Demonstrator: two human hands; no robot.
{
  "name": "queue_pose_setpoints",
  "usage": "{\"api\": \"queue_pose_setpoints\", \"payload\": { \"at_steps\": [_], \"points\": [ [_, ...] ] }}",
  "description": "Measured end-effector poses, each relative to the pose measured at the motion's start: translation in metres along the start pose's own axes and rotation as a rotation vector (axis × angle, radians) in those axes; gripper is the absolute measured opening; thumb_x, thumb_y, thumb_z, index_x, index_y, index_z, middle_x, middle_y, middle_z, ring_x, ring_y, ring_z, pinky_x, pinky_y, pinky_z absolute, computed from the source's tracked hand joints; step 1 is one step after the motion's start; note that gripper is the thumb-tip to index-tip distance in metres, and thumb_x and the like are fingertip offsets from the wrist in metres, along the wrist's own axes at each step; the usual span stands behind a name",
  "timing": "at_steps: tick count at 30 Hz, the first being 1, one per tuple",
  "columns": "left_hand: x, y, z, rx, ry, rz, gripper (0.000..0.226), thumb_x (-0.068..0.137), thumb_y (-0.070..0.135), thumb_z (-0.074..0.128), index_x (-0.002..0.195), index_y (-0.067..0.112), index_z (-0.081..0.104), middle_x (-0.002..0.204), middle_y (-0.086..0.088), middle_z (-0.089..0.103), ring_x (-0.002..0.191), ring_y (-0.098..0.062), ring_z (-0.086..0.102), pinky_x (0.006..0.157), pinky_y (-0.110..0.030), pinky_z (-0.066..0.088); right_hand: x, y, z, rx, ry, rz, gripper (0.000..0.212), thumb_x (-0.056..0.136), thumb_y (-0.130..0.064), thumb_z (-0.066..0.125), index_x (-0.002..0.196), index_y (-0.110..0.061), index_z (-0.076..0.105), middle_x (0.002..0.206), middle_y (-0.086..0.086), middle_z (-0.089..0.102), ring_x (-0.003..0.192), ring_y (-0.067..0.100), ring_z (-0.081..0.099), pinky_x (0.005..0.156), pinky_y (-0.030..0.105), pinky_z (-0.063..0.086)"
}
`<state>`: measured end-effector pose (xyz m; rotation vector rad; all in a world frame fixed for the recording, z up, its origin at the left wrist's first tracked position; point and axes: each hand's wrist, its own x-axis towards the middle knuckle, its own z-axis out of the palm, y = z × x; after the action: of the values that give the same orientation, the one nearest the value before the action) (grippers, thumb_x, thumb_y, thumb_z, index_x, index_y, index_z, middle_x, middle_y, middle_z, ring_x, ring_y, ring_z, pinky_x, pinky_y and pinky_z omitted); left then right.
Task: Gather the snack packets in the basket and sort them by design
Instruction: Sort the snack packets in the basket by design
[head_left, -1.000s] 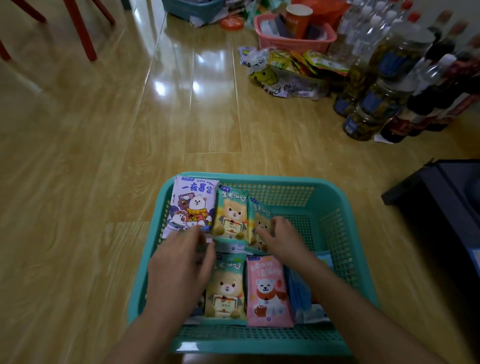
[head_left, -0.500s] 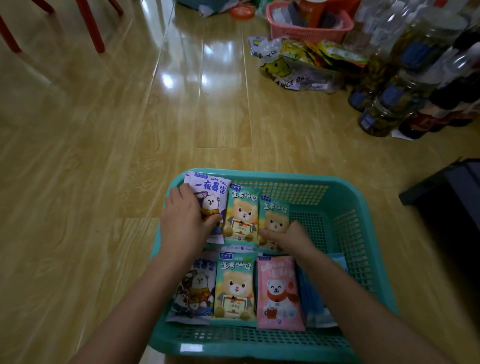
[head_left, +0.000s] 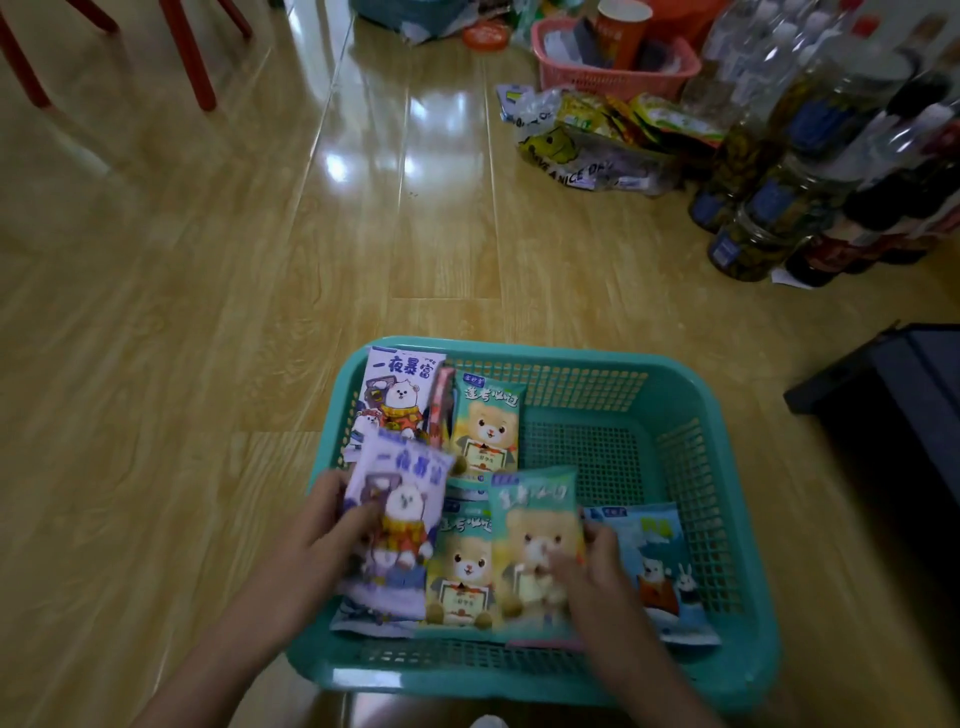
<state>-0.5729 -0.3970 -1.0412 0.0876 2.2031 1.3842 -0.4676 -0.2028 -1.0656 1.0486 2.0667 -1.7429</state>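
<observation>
Sitting on the glossy yellow wooden floor (head_left: 208, 312), a teal plastic mesh basket (head_left: 691, 493) holds the snack packets. Beyond it on the right stand clustered bottles and jars (head_left: 779, 156), with a pink plastic basket (head_left: 613, 78) farther back. In the teal basket's far-left corner sits a purple bear-print packet (head_left: 397, 395), with a green teddy-bear packet (head_left: 485, 421) just beside it. Near the front lie a second green teddy packet (head_left: 460, 571) and, at the right, a blue packet with a polar bear and rabbit (head_left: 654, 561). The left hand (head_left: 332, 540) has its grip clamped on a raised, blurred purple packet (head_left: 400, 519). The right hand (head_left: 592, 571) has its grip clamped on a raised, blurred green packet (head_left: 535, 535).
</observation>
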Motion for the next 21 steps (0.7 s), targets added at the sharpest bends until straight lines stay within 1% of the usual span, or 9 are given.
{"api": "queue_pose_setpoints", "payload": {
  "at_steps": [3, 6, 8, 10, 12, 14, 17, 19, 21],
  "points": [
    [-0.008, -0.025, 0.001, 0.198, -0.044, -0.090, 0.043, 0.071, 0.049, 0.057, 0.083, 0.010, 0.047, 0.070, -0.012, 0.058, 0.066, -0.023, 0.054, 0.068, -0.035, 0.045, -0.011, 0.014, 0.022, -0.113, -0.086, 0.018, 0.017, 0.098, -0.022, 0.042, 0.111, -0.022, 0.031, 0.098, -0.008, 0.057, 0.081, 0.004, 0.057, 0.076, 0.022, 0.049],
    [-0.004, -0.039, 0.009, 0.428, -0.065, -0.105, 0.031, 0.090, 0.024, 0.057, 0.072, 0.020, 0.032, 0.063, 0.004, 0.048, 0.057, -0.010, 0.046, 0.055, -0.021, 0.037, -0.007, 0.010, 0.036, -0.145, -0.112, -0.017, 0.014, 0.100, -0.023, 0.036, 0.105, -0.016, 0.025, 0.088, -0.012, 0.053, 0.074, 0.000, 0.055, 0.060, 0.011, 0.044],
    [0.000, -0.042, 0.016, 0.562, -0.024, -0.080, 0.033, 0.093, 0.022, 0.052, 0.072, 0.023, 0.027, 0.067, 0.007, 0.048, 0.065, -0.018, 0.051, 0.050, -0.021, 0.034, -0.001, 0.006, 0.043, -0.203, -0.091, -0.058, 0.014, 0.100, -0.023, 0.034, 0.105, -0.019, 0.022, 0.087, -0.012, 0.050, 0.074, 0.005, 0.054, 0.060, 0.017, 0.045],
    [0.002, -0.039, 0.021, 0.697, 0.008, -0.095, 0.023, 0.096, 0.026, 0.046, 0.083, 0.019, 0.028, 0.080, 0.002, 0.055, 0.084, -0.025, 0.059, 0.052, -0.024, 0.030, 0.004, 0.005, 0.051, -0.310, -0.069, -0.084, 0.022, 0.100, -0.023, 0.035, 0.116, -0.018, 0.022, 0.089, -0.007, 0.054, 0.073, 0.010, 0.054, 0.061, 0.024, 0.045],
    [0.001, -0.038, 0.025, 0.832, 0.005, -0.105, 0.015, 0.097, 0.027, 0.041, 0.094, 0.017, 0.031, 0.099, -0.006, 0.063, 0.097, -0.026, 0.062, 0.064, -0.029, 0.037, 0.008, 0.008, 0.056, -0.501, -0.047, -0.103, 0.033, 0.099, -0.028, 0.038, 0.126, -0.014, 0.025, 0.097, 0.000, 0.061, 0.074, 0.013, 0.055, 0.056, 0.022, 0.041],
    [0.000, -0.038, 0.027, 0.978, 0.007, -0.107, 0.012, 0.097, 0.026, 0.039, 0.100, 0.016, 0.043, 0.106, -0.007, 0.064, 0.098, -0.024, 0.063, 0.074, -0.032, 0.045, 0.011, 0.010, 0.055, -0.717, -0.038, -0.125, 0.036, 0.098, -0.037, 0.036, 0.125, -0.014, 0.031, 0.105, 0.003, 0.063, 0.079, 0.018, 0.057, 0.058, 0.026, 0.040],
    [0.002, -0.031, 0.028, 1.237, -0.005, -0.106, 0.018, 0.096, 0.021, 0.041, 0.103, 0.019, 0.058, 0.103, 0.000, 0.067, 0.095, -0.019, 0.066, 0.074, -0.028, 0.051, 0.017, 0.010, 0.046, -1.100, -0.121, -0.190, 0.040, 0.098, -0.042, 0.032, 0.126, -0.014, 0.039, 0.112, 0.008, 0.060, 0.096, 0.025, 0.060, 0.071, 0.034, 0.041],
    [0.002, -0.017, 0.031, 1.354, -0.020, -0.055, 0.019, 0.095, 0.016, 0.041, 0.098, 0.021, 0.059, 0.100, 0.002, 0.067, 0.092, -0.017, 0.067, 0.071, -0.027, 0.051, 0.021, 0.003, 0.041, -1.198, -0.199, -0.214, 0.036, 0.097, -0.044, 0.036, 0.115, -0.018, 0.053, 0.106, 0.006, 0.058, 0.097, 0.022, 0.057, 0.080, 0.035, 0.041],
    [0.004, -0.001, 0.026, 1.321, 0.067, 0.048, 0.012, 0.092, 0.013, 0.047, 0.089, 0.021, 0.055, 0.086, 0.000, 0.064, 0.077, -0.018, 0.064, 0.059, -0.026, 0.045, 0.028, -0.005, 0.033, -1.020, -0.134, -0.197, 0.034, 0.093, -0.052, 0.039, 0.085, -0.024, 0.057, 0.085, -0.002, 0.058, 0.082, 0.018, 0.057, 0.081, 0.032, 0.046]
  ]
}}
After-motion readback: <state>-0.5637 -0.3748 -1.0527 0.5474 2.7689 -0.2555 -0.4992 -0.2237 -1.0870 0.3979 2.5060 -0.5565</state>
